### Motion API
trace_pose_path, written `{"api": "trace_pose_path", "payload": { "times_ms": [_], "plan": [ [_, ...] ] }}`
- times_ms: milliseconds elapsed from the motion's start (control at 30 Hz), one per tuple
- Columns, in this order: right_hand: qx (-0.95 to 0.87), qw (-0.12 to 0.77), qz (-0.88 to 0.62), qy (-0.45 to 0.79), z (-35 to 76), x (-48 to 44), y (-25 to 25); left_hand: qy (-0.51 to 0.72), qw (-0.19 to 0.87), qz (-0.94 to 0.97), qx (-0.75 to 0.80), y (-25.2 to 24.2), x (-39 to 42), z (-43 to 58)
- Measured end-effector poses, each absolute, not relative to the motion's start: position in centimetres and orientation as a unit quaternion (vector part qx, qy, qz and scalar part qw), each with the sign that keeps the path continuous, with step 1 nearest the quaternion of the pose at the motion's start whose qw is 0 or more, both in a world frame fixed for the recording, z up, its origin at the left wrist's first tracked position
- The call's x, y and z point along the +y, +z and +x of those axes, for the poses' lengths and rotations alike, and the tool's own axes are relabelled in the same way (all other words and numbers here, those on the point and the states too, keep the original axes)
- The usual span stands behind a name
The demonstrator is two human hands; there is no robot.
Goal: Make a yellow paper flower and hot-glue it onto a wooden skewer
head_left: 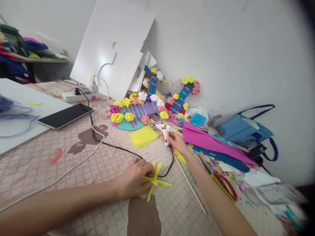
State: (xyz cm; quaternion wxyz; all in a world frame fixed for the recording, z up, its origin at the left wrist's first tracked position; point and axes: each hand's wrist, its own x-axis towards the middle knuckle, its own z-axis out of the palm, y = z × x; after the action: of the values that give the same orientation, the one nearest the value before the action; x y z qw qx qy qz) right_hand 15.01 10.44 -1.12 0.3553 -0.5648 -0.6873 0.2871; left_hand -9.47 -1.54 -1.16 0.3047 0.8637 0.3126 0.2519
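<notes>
A bright yellow star-like piece with narrow pointed petals (157,181) sits low, just above the patterned, quilted-looking worktop (81,177), in the person's left hand (136,178). That hand is narrowed around the piece, fingers curled over one side, the petals fanning out to the right. Above and to the right, the right hand (177,143) has its fingers closed on the handle of a small white glue gun (165,131); I can't tell whether the gun's weight rests on the worktop. A thin black cord (118,147) loops from the gun behind the left hand and back to a white power strip (70,96). Just left of the gun lies a stack of thin yellow sheets (144,136), and a slim pale wooden stick (189,184) slants beside the right forearm.

Behind the sheets stands a turquoise, magenta-barred craft structure (140,113) dotted with yellow, white, pink and red crinkled flowers. To the right, a long magenta sheet (214,142) lies near red-handled scissors (227,187) among scraps, with a blue bag with dark handles (246,129) near the wall. Over on the left, a flat dark-screened device (65,116) lies by the power strip, and a large white board (113,39) leans against the wall.
</notes>
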Motion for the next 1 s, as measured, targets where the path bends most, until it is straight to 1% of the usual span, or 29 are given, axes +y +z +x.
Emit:
{"api": "trace_pose_path", "payload": {
  "times_ms": [167, 300, 400, 500, 567, 633, 700, 833, 1000],
  "plan": [
    [-0.697, 0.338, -0.574, 0.265, 15.0, 10.4, -0.7, 0.250, 0.310, 0.862, 0.314, -1.0, -1.5, -9.5],
    [-0.706, 0.329, -0.591, 0.211, 15.9, 9.3, 0.6, 0.249, 0.313, 0.859, 0.319, -1.1, -1.5, -9.5],
    [-0.709, 0.311, -0.610, 0.167, 17.3, 6.5, 1.8, 0.260, 0.314, 0.859, 0.310, -1.2, -1.5, -9.5],
    [-0.717, 0.263, -0.631, 0.133, 18.5, 2.1, 2.1, 0.262, 0.311, 0.862, 0.304, -1.2, -1.5, -9.6],
    [-0.741, 0.160, -0.648, 0.075, 18.9, -0.8, 1.7, 0.261, 0.308, 0.863, 0.302, -1.1, -1.5, -9.6],
    [-0.745, 0.096, -0.659, 0.038, 18.9, -3.1, 0.9, 0.265, 0.306, 0.863, 0.303, -1.2, -1.5, -9.7],
    [-0.743, 0.070, -0.665, 0.002, 18.8, -4.3, 0.0, 0.271, 0.301, 0.862, 0.304, -1.5, -1.5, -9.8],
    [-0.729, 0.051, -0.679, -0.065, 18.9, -4.6, -0.9, 0.279, 0.283, 0.864, 0.308, -1.5, -1.6, -9.8],
    [-0.710, 0.031, -0.696, -0.102, 19.5, -4.5, -0.9, 0.281, 0.284, 0.868, 0.294, 0.1, -2.0, -9.0]
  ]
}}
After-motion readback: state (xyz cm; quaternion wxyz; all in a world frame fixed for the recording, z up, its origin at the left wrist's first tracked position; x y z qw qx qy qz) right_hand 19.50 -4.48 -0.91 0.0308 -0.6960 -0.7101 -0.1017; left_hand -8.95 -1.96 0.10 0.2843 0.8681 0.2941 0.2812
